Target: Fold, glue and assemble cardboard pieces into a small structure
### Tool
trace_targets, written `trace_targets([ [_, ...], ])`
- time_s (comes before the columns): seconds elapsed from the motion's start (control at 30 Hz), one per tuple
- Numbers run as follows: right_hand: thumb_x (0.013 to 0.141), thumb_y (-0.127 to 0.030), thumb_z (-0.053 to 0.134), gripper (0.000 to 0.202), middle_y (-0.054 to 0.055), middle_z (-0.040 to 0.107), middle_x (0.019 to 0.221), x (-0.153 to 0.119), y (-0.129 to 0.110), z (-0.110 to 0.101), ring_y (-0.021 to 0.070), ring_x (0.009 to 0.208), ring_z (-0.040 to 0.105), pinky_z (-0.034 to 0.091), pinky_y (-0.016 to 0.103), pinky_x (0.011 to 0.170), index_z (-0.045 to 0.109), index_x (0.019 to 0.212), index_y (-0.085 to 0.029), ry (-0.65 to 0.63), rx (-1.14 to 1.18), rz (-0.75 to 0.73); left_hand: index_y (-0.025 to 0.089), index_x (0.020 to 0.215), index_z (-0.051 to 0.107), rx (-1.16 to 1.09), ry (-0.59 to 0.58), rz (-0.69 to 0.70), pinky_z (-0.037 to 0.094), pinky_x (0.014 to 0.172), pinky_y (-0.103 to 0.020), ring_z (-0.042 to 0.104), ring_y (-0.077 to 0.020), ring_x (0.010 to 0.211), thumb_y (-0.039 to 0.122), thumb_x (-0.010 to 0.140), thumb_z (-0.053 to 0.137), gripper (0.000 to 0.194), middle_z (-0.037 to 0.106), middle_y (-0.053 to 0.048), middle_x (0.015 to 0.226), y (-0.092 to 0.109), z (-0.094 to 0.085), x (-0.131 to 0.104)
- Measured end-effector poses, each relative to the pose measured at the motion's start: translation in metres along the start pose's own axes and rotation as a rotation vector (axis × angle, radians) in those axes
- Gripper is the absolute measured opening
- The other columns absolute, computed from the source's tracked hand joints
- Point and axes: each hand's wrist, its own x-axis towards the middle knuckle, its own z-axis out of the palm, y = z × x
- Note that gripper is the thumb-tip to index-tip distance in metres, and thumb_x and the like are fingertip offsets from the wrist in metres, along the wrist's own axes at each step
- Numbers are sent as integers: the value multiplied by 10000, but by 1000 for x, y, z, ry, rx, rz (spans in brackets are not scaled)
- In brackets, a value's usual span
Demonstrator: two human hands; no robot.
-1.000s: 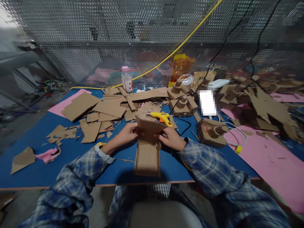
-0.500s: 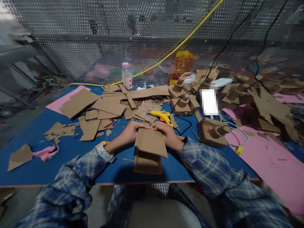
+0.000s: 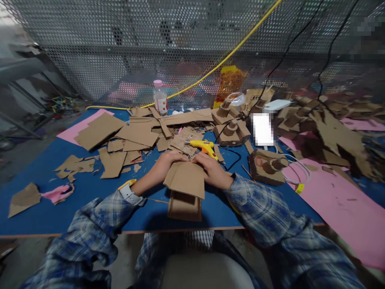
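Observation:
Between my two hands is a tan piece of cardboard (image 3: 187, 179), gripped along its far edge and tilted toward me. My left hand (image 3: 164, 167) closes on its left far corner, thumb on top. On the opposite side my right hand (image 3: 215, 172) grips the right far corner; the fingers beneath are hidden. Under and in front of this piece, near the table edge, sits a shallow cardboard box shape (image 3: 184, 208), partly covered by it. Just beyond my hands lies a yellow glue gun (image 3: 202, 145), its nozzle pointing left.
Cardboard scraps (image 3: 140, 136) spread over the blue table (image 3: 99, 202) to the left and behind. Cardboard models with round tubes (image 3: 267, 166) stand at right, beside a white cable and pink sheet (image 3: 339, 208). A bottle (image 3: 160, 98) stands before the perforated metal screen (image 3: 90, 60).
The cardboard piece in my hands has shifted slightly left and turned a little. Both hands keep their hold, and the box shape beneath has moved slightly left.

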Motion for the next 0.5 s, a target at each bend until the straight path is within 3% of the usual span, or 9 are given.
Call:
trace_targets([
  [0.27, 846, -191, 518, 164, -1, 418, 720, 3, 8, 5, 140, 662, 419, 336, 244, 583, 403, 730, -202, 19, -12, -69, 138, 765, 660, 78, -62, 76, 394, 713, -269, 541, -161, 794, 121, 767, 475, 186, 596, -24, 795, -1, 2, 9],
  [0.5, 857, -160, 484, 94, 30, 501, 727, 0, 7, 4, 158, 678, 482, 403, 264, 601, 482, 768, -190, 35, -79, -134, 138, 756, 670, 39, -86, 156, 410, 687, -261, 544, -149, 746, 171, 783, 521, 155, 614, -29, 771, -5, -1, 11],
])
